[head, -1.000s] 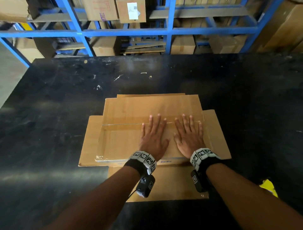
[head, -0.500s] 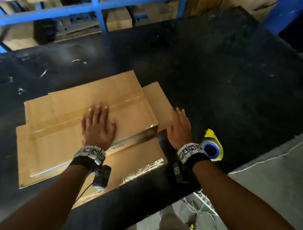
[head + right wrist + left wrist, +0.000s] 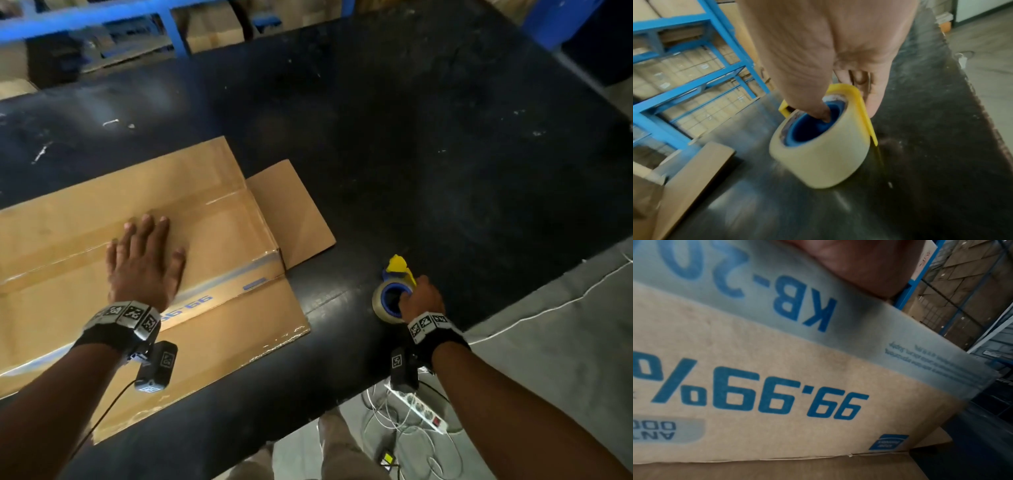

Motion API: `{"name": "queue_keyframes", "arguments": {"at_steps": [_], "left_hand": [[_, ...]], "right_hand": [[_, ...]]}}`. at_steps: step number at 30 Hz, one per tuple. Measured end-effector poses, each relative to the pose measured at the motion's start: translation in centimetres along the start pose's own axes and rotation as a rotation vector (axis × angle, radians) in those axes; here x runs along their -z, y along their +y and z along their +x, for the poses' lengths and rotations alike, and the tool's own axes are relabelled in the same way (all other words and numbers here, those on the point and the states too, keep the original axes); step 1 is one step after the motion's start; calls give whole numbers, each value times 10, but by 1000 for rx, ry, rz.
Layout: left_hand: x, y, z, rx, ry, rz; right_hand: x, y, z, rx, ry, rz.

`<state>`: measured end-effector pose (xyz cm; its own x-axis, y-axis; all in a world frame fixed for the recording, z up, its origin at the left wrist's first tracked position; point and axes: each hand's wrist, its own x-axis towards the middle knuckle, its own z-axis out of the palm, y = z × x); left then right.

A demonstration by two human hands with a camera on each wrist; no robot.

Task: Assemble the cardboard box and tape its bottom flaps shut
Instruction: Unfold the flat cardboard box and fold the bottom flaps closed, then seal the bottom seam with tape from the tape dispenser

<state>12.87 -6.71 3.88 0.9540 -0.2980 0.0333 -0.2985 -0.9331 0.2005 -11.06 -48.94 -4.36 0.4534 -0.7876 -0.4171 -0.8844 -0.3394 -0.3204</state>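
A brown cardboard box (image 3: 212,219) stands upside down on the black table (image 3: 428,154), its bottom flaps folded shut with clear tape along the seam. Its blue printed side (image 3: 777,394) fills the left wrist view. My left hand (image 3: 144,257) lies flat on the box bottom, fingers straight. A roll of clear tape (image 3: 390,301) in a yellow and blue dispenser (image 3: 818,142) sits near the table's front edge, right of the box. My right hand (image 3: 419,298) grips it, thumb inside the blue core (image 3: 813,128), fingers over the yellow guard.
Flat box flaps (image 3: 291,212) spread on the table to the right and front of the box. Blue shelving (image 3: 171,20) with cartons stands behind the table. A power strip (image 3: 424,411) and white cables lie on the grey floor below the table edge.
My right hand left the box, moved right to the table's front edge and took hold of the tape roll. The left hand stayed flat on the box. My head turned right.
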Motion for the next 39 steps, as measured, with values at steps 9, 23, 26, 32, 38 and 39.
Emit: {"name": "queue_keyframes", "arguments": {"at_steps": [9,23,26,32,38,39], "left_hand": [[1,6,-1,-1,13,33],[0,5,-10,10,24,12],[-2,3,-10,13,11,0],[-3,1,-10,21,22,-40],[7,-24,-15,18,12,-307],[14,-39,-20,53,21,-325]], "right_hand": [[11,-3,18,-10,-148,440],[67,-291,-59,959,-205,641],[32,-349,-85,1123,-151,514],[-27,-381,-101,1268,-141,337],[-37,-371,-94,1283,-80,230],[-36,-371,-93,1279,-74,220]]}}
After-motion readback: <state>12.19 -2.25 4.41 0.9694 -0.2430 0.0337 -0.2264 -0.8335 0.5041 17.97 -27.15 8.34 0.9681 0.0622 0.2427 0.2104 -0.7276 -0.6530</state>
